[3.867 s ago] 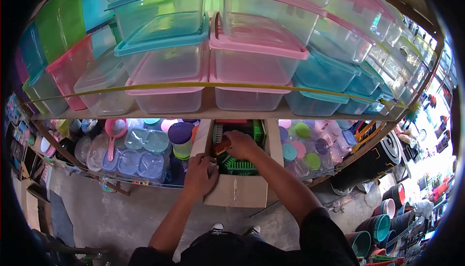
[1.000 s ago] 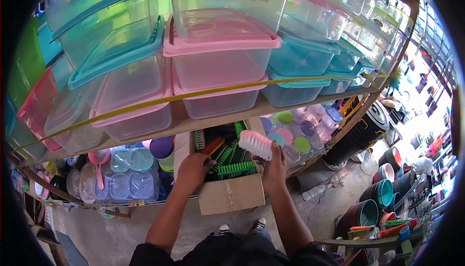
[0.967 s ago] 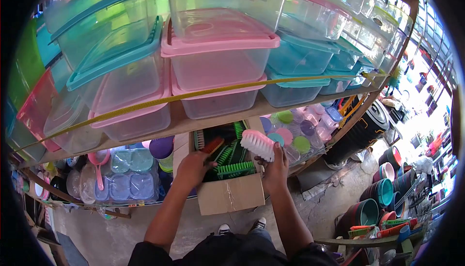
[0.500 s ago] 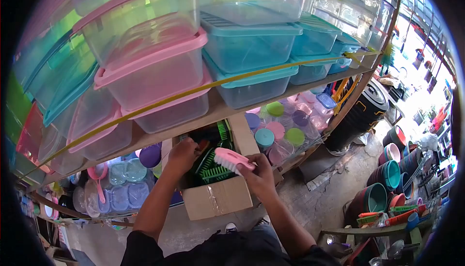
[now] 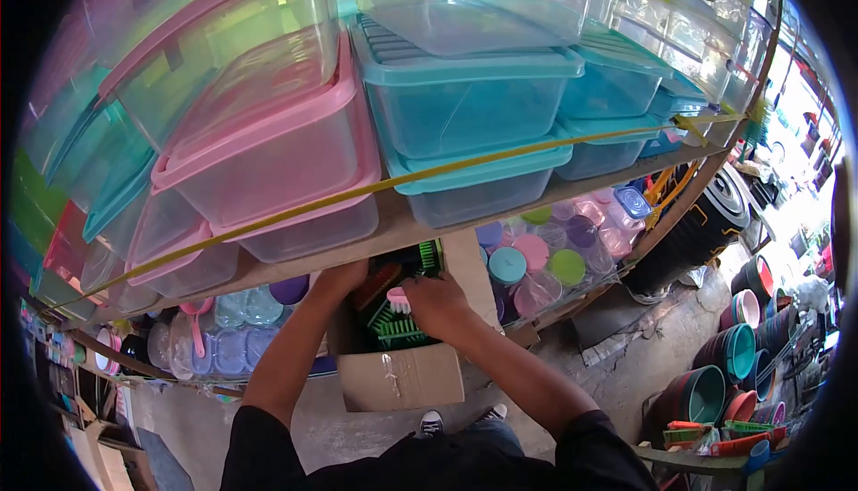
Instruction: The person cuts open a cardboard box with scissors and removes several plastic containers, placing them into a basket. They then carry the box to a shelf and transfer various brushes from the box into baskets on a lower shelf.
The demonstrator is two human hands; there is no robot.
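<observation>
My right hand (image 5: pixel 438 307) is closed around a pink scrub brush (image 5: pixel 398 294) with white bristles, just over the opening of a cardboard box (image 5: pixel 393 380). Much of that brush is covered by the hand. Inside the box lie green-bristled brushes (image 5: pixel 398 326), and another green brush (image 5: pixel 430 257) stands against the far side. My left hand (image 5: pixel 342 278) reaches in at the box's left edge, beside a brownish brush (image 5: pixel 379 285). Its fingers are hidden, so I cannot see whether they hold anything.
Just above the box runs a wooden shelf (image 5: pixel 407 236) stacked with clear bins with pink and teal lids (image 5: pixel 483 67). Jars with coloured lids (image 5: pixel 531 251) are right of the box. Stacked basins and pots (image 5: pixel 697 393) stand at the right.
My right hand has moved left and lowered the pink brush into the box opening, turning it. My left hand's fingers have gone out of sight. The view has shifted slightly.
</observation>
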